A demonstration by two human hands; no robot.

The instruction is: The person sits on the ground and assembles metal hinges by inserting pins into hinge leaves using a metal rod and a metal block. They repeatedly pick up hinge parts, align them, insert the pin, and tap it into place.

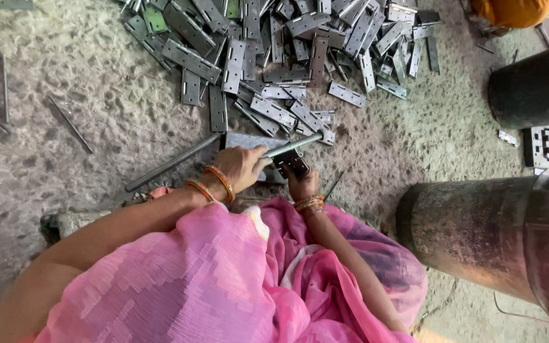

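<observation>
Pink patterned cloth (223, 286) fills the foreground, covering the person's lap. Left hand (243, 166), bangled at the wrist, fingers wrapped tight round a long grey metal rod (223, 147) lying slantwise across the rough concrete floor (65, 95). Right hand (301, 185), just beside it, fingers closed on a small dark metal hinge (292, 162) that touches the rod. Rusty dark cylindrical drum (478, 228) to the right. Beyond the hands, a heap of flat grey perforated hinge plates (287, 51), several overlapping.
</observation>
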